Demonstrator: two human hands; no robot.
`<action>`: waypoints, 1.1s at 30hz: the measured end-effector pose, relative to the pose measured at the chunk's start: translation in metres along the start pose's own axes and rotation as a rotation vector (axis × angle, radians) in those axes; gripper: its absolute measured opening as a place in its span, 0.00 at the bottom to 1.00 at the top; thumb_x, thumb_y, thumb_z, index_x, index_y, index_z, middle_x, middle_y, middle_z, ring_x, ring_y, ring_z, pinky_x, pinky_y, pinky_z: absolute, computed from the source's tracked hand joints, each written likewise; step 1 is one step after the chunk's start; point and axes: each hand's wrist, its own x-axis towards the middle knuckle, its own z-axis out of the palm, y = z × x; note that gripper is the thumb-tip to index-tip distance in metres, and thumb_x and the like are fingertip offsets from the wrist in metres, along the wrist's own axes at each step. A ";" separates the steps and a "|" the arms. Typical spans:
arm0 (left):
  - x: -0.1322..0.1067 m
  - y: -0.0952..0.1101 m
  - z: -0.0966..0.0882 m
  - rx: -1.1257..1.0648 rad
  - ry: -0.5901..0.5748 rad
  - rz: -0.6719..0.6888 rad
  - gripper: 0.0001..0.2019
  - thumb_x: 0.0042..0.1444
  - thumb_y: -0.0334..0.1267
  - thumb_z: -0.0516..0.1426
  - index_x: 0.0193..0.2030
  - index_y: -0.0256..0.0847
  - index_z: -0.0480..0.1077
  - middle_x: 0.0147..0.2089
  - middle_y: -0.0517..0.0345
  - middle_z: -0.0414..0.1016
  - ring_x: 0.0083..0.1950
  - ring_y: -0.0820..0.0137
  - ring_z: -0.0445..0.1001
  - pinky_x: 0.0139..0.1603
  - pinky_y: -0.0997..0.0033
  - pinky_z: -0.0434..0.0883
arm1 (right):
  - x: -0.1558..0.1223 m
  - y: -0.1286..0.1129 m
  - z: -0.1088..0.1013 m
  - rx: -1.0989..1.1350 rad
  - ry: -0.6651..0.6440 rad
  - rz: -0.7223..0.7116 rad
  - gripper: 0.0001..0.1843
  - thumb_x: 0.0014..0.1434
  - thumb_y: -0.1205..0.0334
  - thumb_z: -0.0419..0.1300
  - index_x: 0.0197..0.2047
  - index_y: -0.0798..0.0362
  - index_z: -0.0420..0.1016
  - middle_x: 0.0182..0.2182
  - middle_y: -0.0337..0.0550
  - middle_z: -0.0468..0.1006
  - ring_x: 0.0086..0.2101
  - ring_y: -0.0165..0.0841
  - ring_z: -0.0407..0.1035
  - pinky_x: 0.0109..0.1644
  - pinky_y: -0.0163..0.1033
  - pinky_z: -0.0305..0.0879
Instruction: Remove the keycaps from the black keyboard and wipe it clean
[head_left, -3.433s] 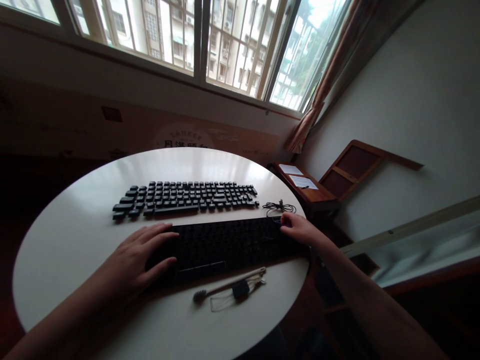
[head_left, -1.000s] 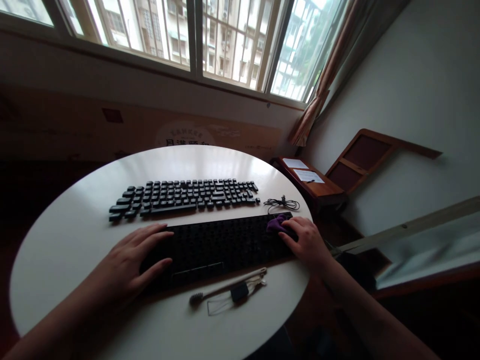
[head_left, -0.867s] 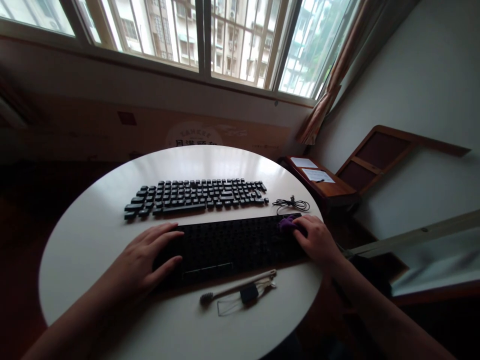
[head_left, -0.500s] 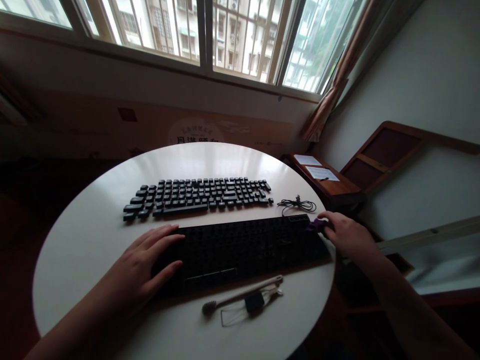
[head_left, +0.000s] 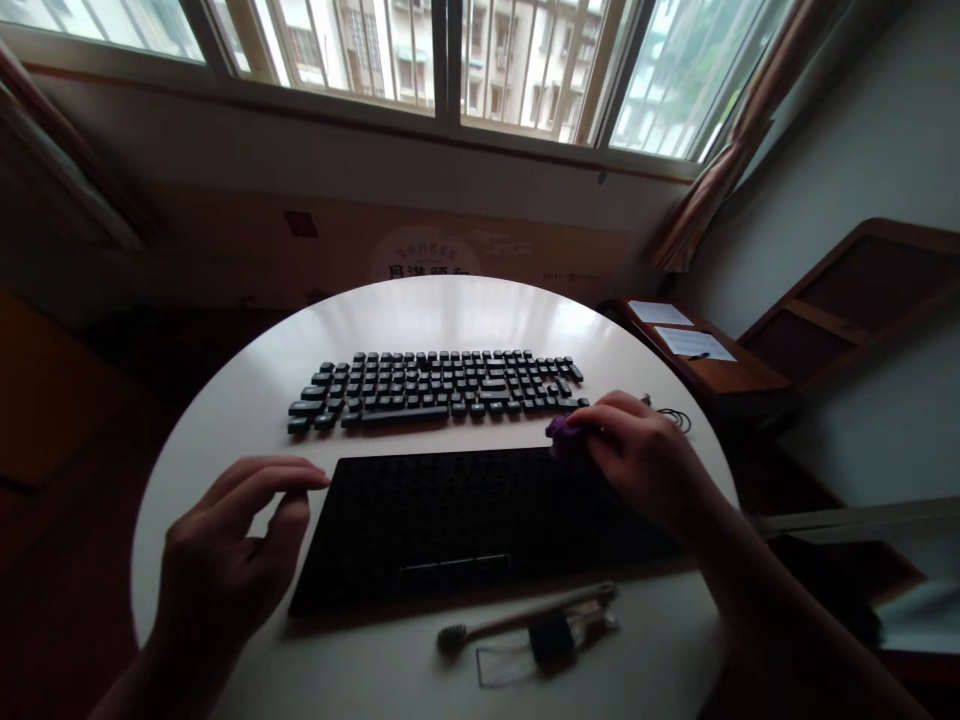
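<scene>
A black keyboard base (head_left: 420,510) with its keycaps off lies across the front of the round white table. My right hand (head_left: 645,450) pinches a small, crumpled purple cloth (head_left: 566,435) at the keyboard's back edge, toward the right. At the keyboard's left end is my left hand (head_left: 232,545), its fingers bent and the thumb apart from them. Its fingertips are at the upper left corner; whether they touch it I cannot tell. Behind the base, loose black keycaps (head_left: 435,385) are laid out in rows.
In front of the keyboard lie a toothbrush (head_left: 525,615) and a wire keycap puller (head_left: 551,640) with a black handle. A coiled cable (head_left: 675,418) is partly hidden behind my right hand. A wooden side table (head_left: 735,370) with papers stands at the right.
My right hand has moved left along the keyboard's back edge with the purple cloth. My left hand has drawn back from the keyboard's top to its left end. The view has shifted left.
</scene>
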 end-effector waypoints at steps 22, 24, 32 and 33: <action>0.006 -0.010 0.008 0.051 -0.127 -0.087 0.07 0.59 0.32 0.51 0.37 0.42 0.71 0.40 0.57 0.73 0.43 0.66 0.73 0.46 0.66 0.70 | -0.007 0.003 0.025 -0.069 -0.066 -0.219 0.02 0.62 0.65 0.60 0.38 0.53 0.74 0.35 0.47 0.75 0.37 0.40 0.68 0.44 0.48 0.67; 0.005 -0.010 0.007 0.046 -0.114 -0.093 0.07 0.59 0.32 0.52 0.36 0.42 0.71 0.39 0.57 0.72 0.42 0.66 0.73 0.45 0.66 0.70 | -0.006 0.001 0.019 -0.067 0.043 -0.193 0.05 0.63 0.62 0.60 0.34 0.52 0.73 0.35 0.47 0.75 0.38 0.41 0.68 0.45 0.49 0.67; 0.005 -0.006 0.007 0.045 -0.074 -0.114 0.07 0.57 0.33 0.51 0.35 0.41 0.71 0.37 0.57 0.73 0.40 0.65 0.73 0.44 0.65 0.71 | 0.023 -0.018 -0.019 0.479 0.364 0.079 0.06 0.63 0.57 0.61 0.39 0.50 0.74 0.47 0.49 0.78 0.48 0.43 0.73 0.51 0.49 0.72; 0.006 -0.006 0.007 0.048 -0.083 -0.111 0.08 0.57 0.33 0.51 0.34 0.41 0.71 0.37 0.57 0.73 0.40 0.65 0.73 0.45 0.65 0.71 | 0.031 -0.024 -0.021 0.514 0.370 0.061 0.06 0.62 0.57 0.61 0.40 0.50 0.75 0.46 0.49 0.78 0.47 0.42 0.74 0.49 0.49 0.73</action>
